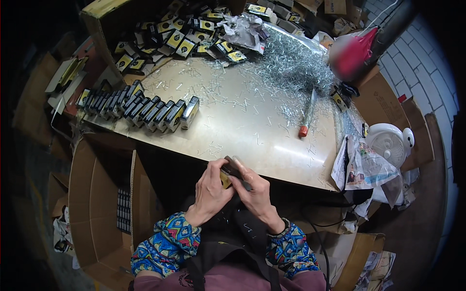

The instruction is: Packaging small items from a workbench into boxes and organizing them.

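Observation:
Just off the table's near edge, my left hand (209,191) is closed round a small black-and-yellow box (224,180). My right hand (253,192) grips the same box from the right, its thumb and fingers pressed against a dark grey part. Fingers cover most of the box, so whether its end is folded in cannot be told. To the left on the table stands a row of similar small boxes (160,115), upright and leaning close together. Bent silvery wire pieces (296,60) are heaped at the back right, with many scattered across the tabletop (218,131).
Jumbled boxes (182,39) fill a carton at the back left. A red-ended rod (304,131) lies by the wire heap. A white fan (387,145) and printed plastic (369,165) sit at the right edge. At lower left, an open carton (94,203) holds packed boxes (124,211).

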A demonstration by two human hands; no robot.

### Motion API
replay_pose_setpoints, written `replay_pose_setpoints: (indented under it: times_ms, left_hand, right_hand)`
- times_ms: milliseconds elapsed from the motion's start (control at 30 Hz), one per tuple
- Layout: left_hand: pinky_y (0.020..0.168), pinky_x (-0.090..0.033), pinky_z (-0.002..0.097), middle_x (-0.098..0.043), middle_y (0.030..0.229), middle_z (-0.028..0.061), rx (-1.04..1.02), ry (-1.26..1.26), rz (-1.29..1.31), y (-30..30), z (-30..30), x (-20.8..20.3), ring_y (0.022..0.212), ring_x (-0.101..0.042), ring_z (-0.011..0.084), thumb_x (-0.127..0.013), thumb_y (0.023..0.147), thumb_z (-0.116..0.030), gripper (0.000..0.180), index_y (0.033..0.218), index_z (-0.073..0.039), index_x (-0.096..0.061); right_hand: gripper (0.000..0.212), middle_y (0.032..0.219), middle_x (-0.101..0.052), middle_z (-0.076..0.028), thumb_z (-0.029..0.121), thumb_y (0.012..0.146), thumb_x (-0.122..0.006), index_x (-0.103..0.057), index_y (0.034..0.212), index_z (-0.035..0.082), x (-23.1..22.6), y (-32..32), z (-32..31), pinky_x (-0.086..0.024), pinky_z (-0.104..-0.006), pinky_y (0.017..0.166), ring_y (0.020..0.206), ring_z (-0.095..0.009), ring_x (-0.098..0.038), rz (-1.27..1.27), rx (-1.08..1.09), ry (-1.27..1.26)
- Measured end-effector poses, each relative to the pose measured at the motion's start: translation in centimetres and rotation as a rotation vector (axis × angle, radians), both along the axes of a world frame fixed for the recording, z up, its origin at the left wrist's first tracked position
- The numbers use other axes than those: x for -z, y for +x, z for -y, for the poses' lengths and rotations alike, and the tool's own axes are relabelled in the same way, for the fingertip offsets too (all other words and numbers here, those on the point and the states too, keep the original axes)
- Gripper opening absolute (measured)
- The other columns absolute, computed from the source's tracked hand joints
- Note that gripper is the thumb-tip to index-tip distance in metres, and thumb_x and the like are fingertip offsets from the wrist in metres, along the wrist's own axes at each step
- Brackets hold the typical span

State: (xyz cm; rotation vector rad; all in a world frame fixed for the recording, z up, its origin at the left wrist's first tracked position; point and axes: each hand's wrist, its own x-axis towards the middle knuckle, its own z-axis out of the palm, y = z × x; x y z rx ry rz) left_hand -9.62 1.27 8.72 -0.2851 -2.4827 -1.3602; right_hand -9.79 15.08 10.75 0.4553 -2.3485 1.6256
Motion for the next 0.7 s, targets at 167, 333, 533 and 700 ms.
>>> replay_pose_setpoints:
  times_ms: [167, 333, 533, 700]
  left_hand:
    - [0.077, -0.053, 0.0470, -0.063, 0.105, 0.0244, -0.072, -0.023, 0.106, 0.2, -0.1, -1.2, 0.095, -0.065, 0.0429, -0.082, 0.073, -0.017, 0.065, 0.125, -0.001, -0.046]
    - [0.075, -0.052, 0.0478, -0.062, 0.101, 0.0257, -0.052, -0.063, 0.059, 0.3, -0.6, -0.2, 0.090, -0.064, 0.0455, -0.082, 0.074, -0.018, 0.063, 0.122, 0.001, -0.046]
    - [0.074, -0.052, 0.0478, -0.061, 0.098, 0.0253, -0.053, -0.078, -0.024, 0.3, -0.4, 0.1, 0.088, -0.063, 0.0453, -0.080, 0.076, -0.016, 0.058, 0.120, 0.001, -0.046]
    - [0.071, -0.052, 0.0480, -0.061, 0.097, 0.0240, -0.032, -0.027, 0.042, -0.1, 0.2, 0.9, 0.086, -0.063, 0.0443, -0.076, 0.076, -0.012, 0.052, 0.117, 0.001, -0.047]
  right_hand:
    - [0.025, 0.113, -0.073, -0.014, 0.000, 0.090, -0.070, -0.070, 0.115, -0.006, 0.3, 0.5, -0.5, -0.055, -0.0255, 0.085, 0.097, -0.013, -0.068, 0.324, -0.029, -0.277]
    - [0.020, 0.101, -0.074, -0.009, 0.002, 0.090, -0.071, -0.073, 0.109, -0.005, -0.2, 0.5, 0.0, -0.053, -0.0216, 0.078, 0.087, -0.009, -0.066, 0.436, 0.089, -0.290]
    - [0.019, 0.096, -0.075, -0.008, 0.001, 0.089, -0.072, -0.074, 0.107, -0.005, -0.5, 0.5, 0.5, -0.053, -0.0212, 0.076, 0.086, -0.008, -0.066, 0.406, 0.129, -0.367]
    - [0.020, 0.103, -0.072, -0.018, -0.002, 0.084, -0.072, -0.071, 0.104, -0.002, -0.1, 0.9, 1.3, -0.056, -0.0286, 0.075, 0.086, -0.024, -0.071, -0.125, 0.108, 0.067]
